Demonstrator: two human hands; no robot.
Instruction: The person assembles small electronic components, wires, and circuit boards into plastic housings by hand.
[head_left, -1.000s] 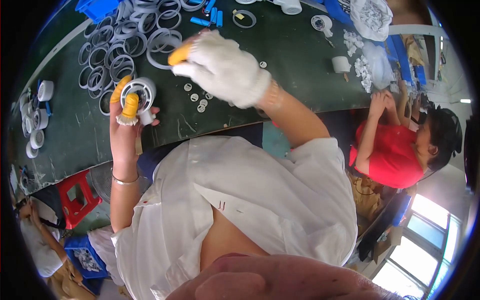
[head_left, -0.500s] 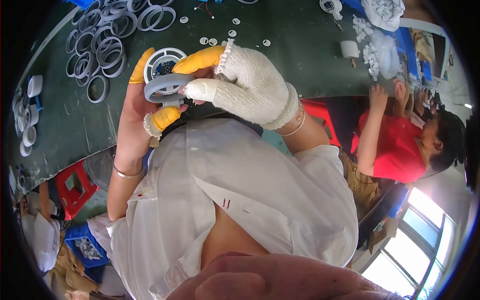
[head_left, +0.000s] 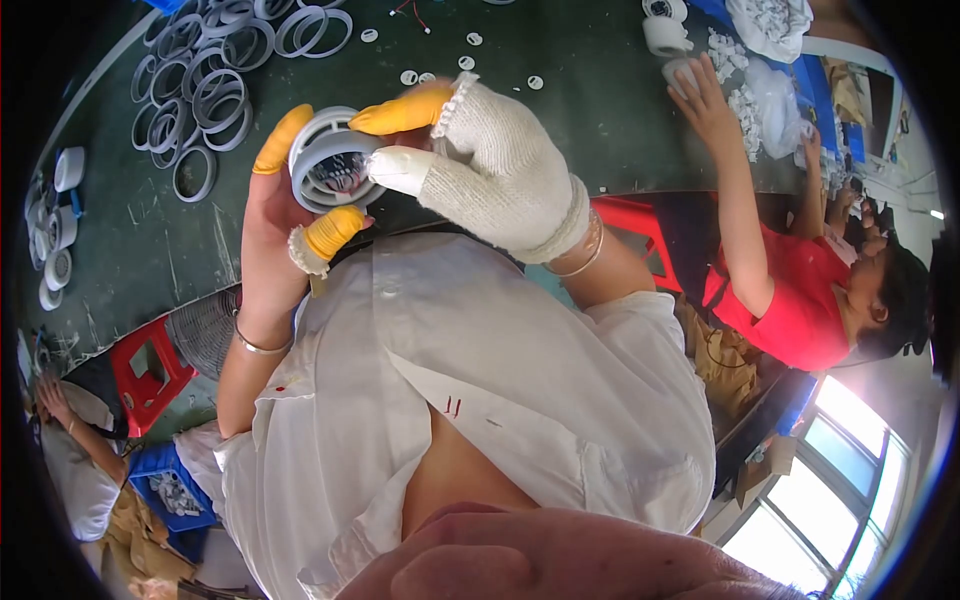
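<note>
Round grey part (head_left: 330, 165), both hands gripping rim

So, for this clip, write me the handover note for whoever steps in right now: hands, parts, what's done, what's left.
Left hand: bare apart from yellow finger cots, holds the round white-rimmed part up in front of the chest.
Right hand: in a white knit glove with a yellow fingertip, pinching the same part from its right side.
Parts: a pile of loose grey rings lies on the dark green table to the upper left; small white discs are scattered above the hands.
Done: one part is picked up and in both hands.
Left: apparently fitting or checking this part; the ring pile looks untouched.
</note>
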